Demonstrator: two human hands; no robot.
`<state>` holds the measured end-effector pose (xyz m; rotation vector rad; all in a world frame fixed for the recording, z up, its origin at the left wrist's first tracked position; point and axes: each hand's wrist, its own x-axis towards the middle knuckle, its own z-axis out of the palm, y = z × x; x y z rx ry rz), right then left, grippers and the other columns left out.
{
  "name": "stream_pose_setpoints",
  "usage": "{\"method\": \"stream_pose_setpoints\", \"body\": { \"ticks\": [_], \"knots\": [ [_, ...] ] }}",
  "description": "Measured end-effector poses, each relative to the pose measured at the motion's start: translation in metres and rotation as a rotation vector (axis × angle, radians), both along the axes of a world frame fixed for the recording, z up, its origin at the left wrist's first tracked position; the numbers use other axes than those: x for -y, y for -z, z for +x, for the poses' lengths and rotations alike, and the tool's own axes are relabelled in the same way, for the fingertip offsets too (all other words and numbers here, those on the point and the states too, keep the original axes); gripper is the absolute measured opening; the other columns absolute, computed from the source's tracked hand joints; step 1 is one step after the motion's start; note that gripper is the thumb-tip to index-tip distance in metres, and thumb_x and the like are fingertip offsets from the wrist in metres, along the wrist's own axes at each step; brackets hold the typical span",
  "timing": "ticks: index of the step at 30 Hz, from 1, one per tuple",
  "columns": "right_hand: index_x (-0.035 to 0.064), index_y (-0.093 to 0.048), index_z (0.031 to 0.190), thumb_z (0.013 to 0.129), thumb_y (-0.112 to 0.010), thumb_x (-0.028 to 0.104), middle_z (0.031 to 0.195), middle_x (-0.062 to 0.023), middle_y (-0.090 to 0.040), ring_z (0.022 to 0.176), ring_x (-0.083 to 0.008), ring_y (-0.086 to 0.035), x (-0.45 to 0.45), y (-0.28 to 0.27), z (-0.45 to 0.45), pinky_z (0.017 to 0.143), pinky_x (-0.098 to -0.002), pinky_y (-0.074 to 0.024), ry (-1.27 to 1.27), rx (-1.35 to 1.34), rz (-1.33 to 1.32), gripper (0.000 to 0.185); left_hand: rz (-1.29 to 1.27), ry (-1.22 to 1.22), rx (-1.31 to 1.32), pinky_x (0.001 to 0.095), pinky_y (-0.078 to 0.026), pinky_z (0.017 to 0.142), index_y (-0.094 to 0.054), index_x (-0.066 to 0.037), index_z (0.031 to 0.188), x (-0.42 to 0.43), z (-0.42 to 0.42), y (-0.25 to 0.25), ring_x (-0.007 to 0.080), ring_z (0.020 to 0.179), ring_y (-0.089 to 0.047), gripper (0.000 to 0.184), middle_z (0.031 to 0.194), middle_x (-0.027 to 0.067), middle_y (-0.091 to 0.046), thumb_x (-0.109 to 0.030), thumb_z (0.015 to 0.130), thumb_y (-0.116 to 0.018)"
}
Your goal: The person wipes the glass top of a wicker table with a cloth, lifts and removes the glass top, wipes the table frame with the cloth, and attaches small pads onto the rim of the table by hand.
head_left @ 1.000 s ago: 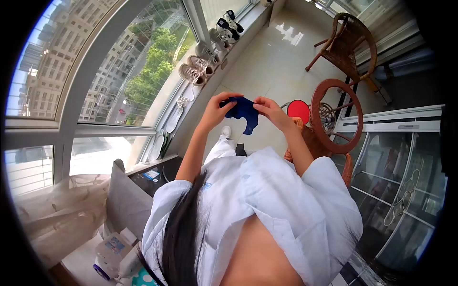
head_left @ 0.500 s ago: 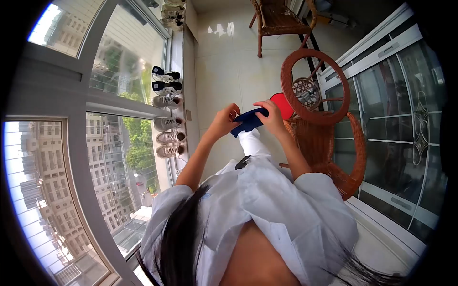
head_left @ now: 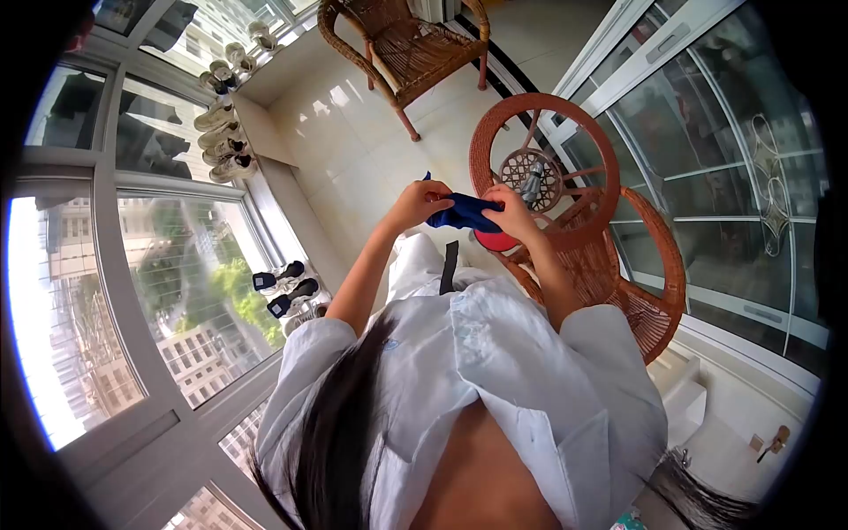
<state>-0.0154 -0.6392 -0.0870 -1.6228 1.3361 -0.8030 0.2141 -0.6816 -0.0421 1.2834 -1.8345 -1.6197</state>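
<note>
A dark blue cloth (head_left: pixel 466 213) is stretched between my two hands, in front of my white trousers (head_left: pixel 413 263). Its exact kind does not show. My left hand (head_left: pixel 419 205) pinches one end, and a small corner sticks up above the fingers. The other end is gripped by my right hand (head_left: pixel 512 213), thumb and fingers closed on it. Just below the cloth, partly hidden, is a red round object (head_left: pixel 496 241). A dark strap (head_left: pixel 450 265) hangs at my waist.
To the right stand a round wicker table (head_left: pixel 484 132) with an open ring top and a wicker chair (head_left: pixel 587 269). Another wicker chair (head_left: pixel 424 71) is farther ahead. Shoes (head_left: pixel 228 146) line the ledge by the windows at left. Glass sliding doors (head_left: pixel 707 177) run along the right.
My view has turned, bringing the far chair more fully into sight. The cloth has gone from draped low to pulled across between both hands, which are still holding it.
</note>
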Motion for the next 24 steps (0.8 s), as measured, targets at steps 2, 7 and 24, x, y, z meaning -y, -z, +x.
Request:
{"method": "stream_pose_setpoints", "body": {
  "ticks": [2,7,24],
  "knots": [
    [-0.0013,-0.062,0.093,0.069,-0.066,0.002,0.089,-0.0084,-0.059,0.078,-0.0154,-0.058,0.027,0.005,0.004,0.069,-0.0255,-0.046,0.117,0.107,0.066,0.024,-0.202,0.105,-0.028,0.0305,-0.044,0.074,-0.06,0.0,0.089,0.043,-0.006,0.008,0.0124,0.077,-0.055,0.01,0.077,0.0029,-0.06,-0.008,0.083,-0.059],
    [0.0005,-0.056,0.086,0.07,-0.069,0.004,0.073,-0.0055,-0.06,0.064,-0.0108,-0.055,0.079,0.012,0.016,0.058,-0.0248,-0.0432,0.51,0.151,-0.047,0.021,-0.273,0.407,-0.191,0.0273,-0.045,0.072,-0.053,-0.001,0.095,0.144,-0.029,0.017,0.0119,0.076,-0.054,0.008,0.076,0.0035,-0.057,-0.004,0.087,-0.052],
    [0.0046,-0.053,0.088,0.071,-0.074,0.011,0.077,0.0032,-0.048,0.072,-0.005,-0.045,0.106,-0.019,0.004,0.065,-0.0195,-0.0391,1.102,0.496,0.137,0.027,0.186,1.23,-0.204,0.0246,-0.045,0.066,-0.062,-0.003,0.102,0.307,-0.166,0.034,0.0108,0.07,-0.056,0.022,0.079,0.0065,-0.063,-0.008,0.081,-0.062]
  ]
}}
